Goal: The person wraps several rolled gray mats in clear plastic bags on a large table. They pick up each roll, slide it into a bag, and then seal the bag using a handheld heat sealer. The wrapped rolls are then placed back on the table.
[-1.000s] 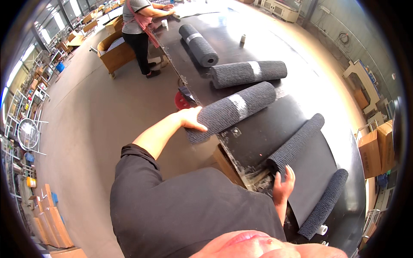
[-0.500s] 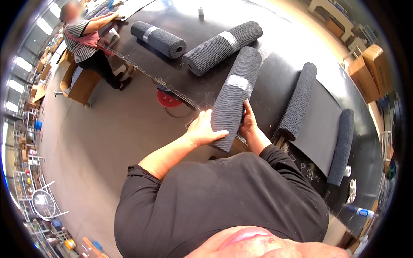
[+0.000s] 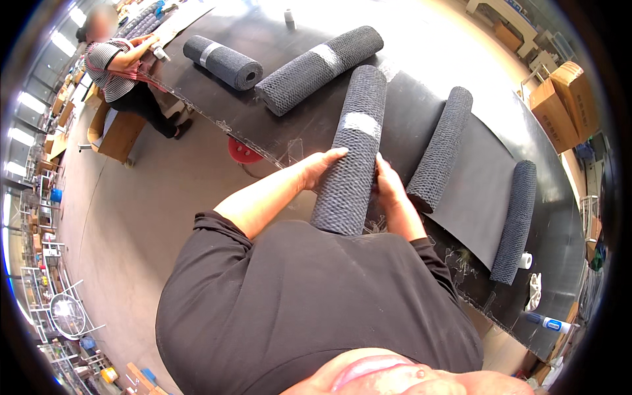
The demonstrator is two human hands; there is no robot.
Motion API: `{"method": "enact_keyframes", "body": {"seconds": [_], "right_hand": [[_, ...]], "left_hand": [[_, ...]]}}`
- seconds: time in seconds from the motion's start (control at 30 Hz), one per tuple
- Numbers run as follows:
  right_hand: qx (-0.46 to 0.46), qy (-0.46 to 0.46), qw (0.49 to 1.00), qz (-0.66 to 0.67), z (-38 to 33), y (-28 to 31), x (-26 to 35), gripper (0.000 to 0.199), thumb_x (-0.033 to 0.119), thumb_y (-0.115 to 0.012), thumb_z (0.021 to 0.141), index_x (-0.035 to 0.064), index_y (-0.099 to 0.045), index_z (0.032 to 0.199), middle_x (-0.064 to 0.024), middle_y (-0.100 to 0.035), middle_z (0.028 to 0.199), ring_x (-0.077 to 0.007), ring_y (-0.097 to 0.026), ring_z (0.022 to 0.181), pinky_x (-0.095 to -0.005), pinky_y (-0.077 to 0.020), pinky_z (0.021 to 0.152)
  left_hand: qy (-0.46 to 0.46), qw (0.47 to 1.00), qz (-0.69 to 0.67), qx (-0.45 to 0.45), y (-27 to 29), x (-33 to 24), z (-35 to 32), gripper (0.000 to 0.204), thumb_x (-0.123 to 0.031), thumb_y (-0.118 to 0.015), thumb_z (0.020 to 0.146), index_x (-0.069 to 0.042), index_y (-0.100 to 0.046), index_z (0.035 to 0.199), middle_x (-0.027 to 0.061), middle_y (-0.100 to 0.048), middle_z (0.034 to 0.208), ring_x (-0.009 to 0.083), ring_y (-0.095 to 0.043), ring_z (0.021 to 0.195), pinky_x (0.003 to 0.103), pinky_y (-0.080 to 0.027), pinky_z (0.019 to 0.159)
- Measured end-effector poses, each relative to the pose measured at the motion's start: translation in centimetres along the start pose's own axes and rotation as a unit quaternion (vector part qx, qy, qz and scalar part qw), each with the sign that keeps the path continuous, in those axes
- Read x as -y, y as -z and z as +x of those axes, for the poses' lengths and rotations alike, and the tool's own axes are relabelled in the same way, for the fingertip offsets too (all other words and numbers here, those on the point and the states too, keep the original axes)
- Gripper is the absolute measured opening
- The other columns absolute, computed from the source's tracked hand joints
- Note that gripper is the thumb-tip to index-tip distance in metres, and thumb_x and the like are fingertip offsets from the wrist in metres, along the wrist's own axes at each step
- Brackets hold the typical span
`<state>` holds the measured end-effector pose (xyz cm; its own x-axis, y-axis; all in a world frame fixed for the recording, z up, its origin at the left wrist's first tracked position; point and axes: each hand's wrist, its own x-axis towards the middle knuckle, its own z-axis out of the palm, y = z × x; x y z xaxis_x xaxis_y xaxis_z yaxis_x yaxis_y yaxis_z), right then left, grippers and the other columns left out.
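Note:
A dark grey, ribbed mat roll point(image 3: 349, 178) with a shiny clear tape band round its middle is held between my two hands. Its near end reaches my black shirt, and its far part extends over the table. My left hand point(image 3: 319, 167) grips the left side, thumb lying on top of the roll. On the opposite side my right hand point(image 3: 390, 182) is pressed against the roll, its fingers partly hidden beneath. Just beyond lies another taped mat roll point(image 3: 296, 82), set at an angle, with a shorter taped roll point(image 3: 227, 62) to its left.
The black table point(image 3: 408, 112) has a rough, thread-strewn near edge. A partly unrolled mat point(image 3: 480, 178) lies at right between two rolled ends, near a white tape roll point(image 3: 525, 261). A red stool point(image 3: 245, 151) stands below the edge. A co-worker point(image 3: 118, 66) stands far left.
The held roll has come closer to my body and lies straighter toward me. My left hand has shifted forward along it. The co-worker has drawn their arms in and holds a small white object.

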<state>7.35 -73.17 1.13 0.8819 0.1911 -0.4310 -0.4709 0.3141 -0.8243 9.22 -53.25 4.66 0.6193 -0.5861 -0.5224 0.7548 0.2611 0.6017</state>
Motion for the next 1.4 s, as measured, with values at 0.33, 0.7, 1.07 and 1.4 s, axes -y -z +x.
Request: {"method": "enact_keyframes", "body": {"seconds": [0.33, 0.7, 1.07, 1.4], "right_hand": [[-0.265, 0.136, 0.854, -0.428, -0.4, 4.2, 2.0, 0.106, 0.051, -0.076, 0.069, -0.0009, -0.023, 0.144, -0.0295, -0.033, 0.141, -0.0401, -0.035, 0.132, -0.0424, -0.0303, 0.109], [-0.270, 0.201, 0.848, -0.409, 0.9, 6.5, -0.1, 0.086, 0.037, -0.071, 0.080, -0.0051, -0.028, 0.141, -0.0267, -0.038, 0.138, -0.0344, -0.039, 0.129, -0.0381, -0.0306, 0.108], [-0.051, 0.027, 0.928, -0.369, 1.8, -2.1, -1.9, 0.083, 0.056, -0.057, 0.085, -0.0007, -0.032, 0.141, -0.0283, -0.053, 0.126, -0.0368, -0.052, 0.119, -0.0381, -0.0415, 0.099], [-0.127, 0.465, 0.711, -0.511, 5.3, 0.7, 3.6, 0.047, 0.019, -0.077, 0.069, 0.0173, -0.066, 0.114, -0.0058, -0.055, 0.103, -0.0241, -0.052, 0.094, -0.0342, -0.0471, 0.082]], "left_hand": [[-0.168, 0.850, 0.491, -0.092, -3.6, -1.8, 4.0, 0.049, -0.025, -0.072, 0.078, 0.001, -0.060, 0.118, 0.0159, -0.063, 0.114, 0.0208, -0.063, 0.099, 0.032, -0.051, 0.085], [-0.099, 0.986, 0.121, -0.056, -2.3, 2.3, 10.4, 0.052, -0.025, -0.060, 0.090, 0.003, -0.044, 0.131, 0.0144, -0.057, 0.121, 0.0219, -0.057, 0.106, 0.033, -0.046, 0.092], [-0.140, 0.545, 0.793, -0.231, -1.8, -4.2, 2.0, 0.081, -0.040, -0.072, 0.071, 0.004, -0.039, 0.130, 0.0223, -0.045, 0.129, 0.0363, -0.046, 0.118, 0.046, -0.042, 0.097], [-0.208, 0.433, 0.826, -0.295, -1.3, -0.3, 0.6, 0.084, -0.037, -0.067, 0.071, 0.005, -0.034, 0.136, 0.0209, -0.037, 0.140, 0.0326, -0.038, 0.127, 0.043, -0.032, 0.104]]}}
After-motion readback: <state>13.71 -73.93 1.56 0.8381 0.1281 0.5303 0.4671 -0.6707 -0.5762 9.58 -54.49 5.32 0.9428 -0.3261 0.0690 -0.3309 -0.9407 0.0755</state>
